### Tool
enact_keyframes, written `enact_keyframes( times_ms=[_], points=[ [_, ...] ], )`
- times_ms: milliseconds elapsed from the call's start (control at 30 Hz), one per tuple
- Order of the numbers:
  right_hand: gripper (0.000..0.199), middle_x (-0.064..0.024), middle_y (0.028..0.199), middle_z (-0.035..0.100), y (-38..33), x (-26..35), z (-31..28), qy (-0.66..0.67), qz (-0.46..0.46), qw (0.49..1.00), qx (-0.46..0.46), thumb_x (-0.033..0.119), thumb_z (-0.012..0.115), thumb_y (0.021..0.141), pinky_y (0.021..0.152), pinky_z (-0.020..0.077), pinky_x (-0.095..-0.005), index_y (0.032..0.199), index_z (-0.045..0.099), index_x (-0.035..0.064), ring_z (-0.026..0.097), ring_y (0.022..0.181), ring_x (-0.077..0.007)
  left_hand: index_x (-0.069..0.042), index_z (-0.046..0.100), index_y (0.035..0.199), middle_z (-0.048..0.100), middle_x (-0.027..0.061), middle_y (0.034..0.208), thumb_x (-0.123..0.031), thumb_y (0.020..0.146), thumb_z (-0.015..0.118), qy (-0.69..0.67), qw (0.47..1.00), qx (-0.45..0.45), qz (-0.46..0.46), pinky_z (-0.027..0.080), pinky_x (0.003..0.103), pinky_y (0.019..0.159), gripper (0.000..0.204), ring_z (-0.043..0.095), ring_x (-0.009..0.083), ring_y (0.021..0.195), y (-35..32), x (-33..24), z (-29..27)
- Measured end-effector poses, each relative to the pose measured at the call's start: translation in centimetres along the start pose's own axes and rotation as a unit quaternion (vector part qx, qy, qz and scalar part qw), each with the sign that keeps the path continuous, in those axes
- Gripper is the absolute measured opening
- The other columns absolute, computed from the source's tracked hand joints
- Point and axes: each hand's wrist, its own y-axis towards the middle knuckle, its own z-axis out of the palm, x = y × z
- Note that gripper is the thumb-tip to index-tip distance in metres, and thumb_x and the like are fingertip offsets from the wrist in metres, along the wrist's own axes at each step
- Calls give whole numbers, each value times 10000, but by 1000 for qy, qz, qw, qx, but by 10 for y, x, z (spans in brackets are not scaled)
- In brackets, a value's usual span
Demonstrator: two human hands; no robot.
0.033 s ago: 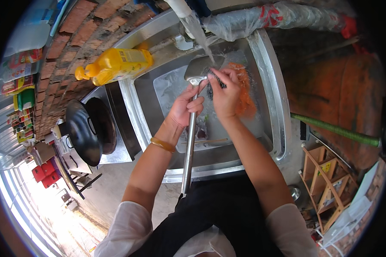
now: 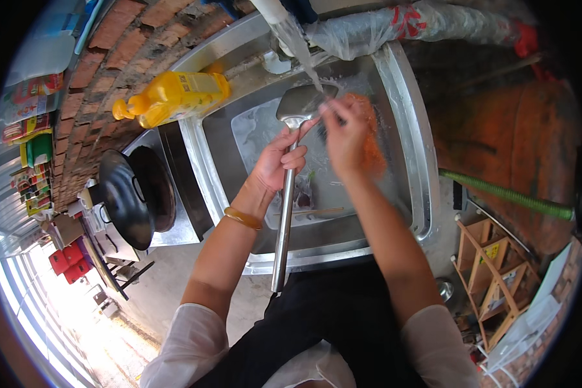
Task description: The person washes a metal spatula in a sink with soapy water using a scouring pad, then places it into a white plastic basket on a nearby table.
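Note:
My left hand (image 2: 281, 158) is wrapped round the handle of a metal wok spatula (image 2: 296, 105), whose blade points away from me over the sink. Water streams from a pipe (image 2: 284, 29) onto the blade. At the blade's right edge is my right hand (image 2: 346, 139), its fingers closed and smeared by motion. A dark, wiry scouring pad (image 2: 322, 129) shows partly beneath those fingers; most of it is hidden. An orange cloth-like thing (image 2: 372, 139) lies in the metal sink (image 2: 427, 155), just beyond my right hand.
Yellow detergent bottles (image 2: 184, 97) lie across the sink's far-left corner. A black wok (image 2: 124, 200) stands left. A plastic-wrapped pipe (image 2: 368, 29) crosses behind the sink. On the right are a green hose (image 2: 498, 191) and a wooden rack (image 2: 491, 258).
My right hand has shifted slightly right and nearer me along the blade's edge, and less of the scouring pad shows. My left hand and the spatula have barely moved.

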Motion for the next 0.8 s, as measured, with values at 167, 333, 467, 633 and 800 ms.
enact_keyframes(
  times_ms=[167,333,467,633,800],
  points=[
    [192,-84,861,588,5,-3,4,25,-18,999,-17,129,704,771,733,464,-308,932,702,26,582,827,-241,-104,442,977,469,108,1370,-96,972,415,-11,1000,12,11,276,158,373,28,320,35,463,-6,-5,2],
    [234,-129,929,624,41,-64,-17,-68,54,995,-43,139,711,763,787,456,-339,959,687,13,595,864,-271,-96,427,920,457,107,1382,-106,978,409,47,999,-4,-9,275,160,374,61,326,29,470,-15,-1,-3],
    [220,-114,929,621,41,-40,-37,-50,33,995,-79,123,703,780,811,449,-331,944,679,-22,589,876,-254,-102,461,1032,453,104,1385,-105,980,406,41,999,4,23,277,158,378,76,322,34,477,-19,-3,-1],
    [177,-120,912,613,-9,13,-23,-68,-126,989,29,87,696,759,787,456,-360,912,680,-1,590,862,-274,-95,454,1066,474,117,1357,-85,973,410,75,997,15,-3,276,155,379,104,323,33,473,-16,-2,-1],
    [150,-101,895,609,-13,8,-14,-24,-30,999,-11,61,695,740,773,460,-344,882,677,18,592,853,-258,-88,450,1073,491,122,1334,-75,968,410,60,998,-16,-2,273,156,377,113,317,31,462,-17,-3,-5]
  ],
)
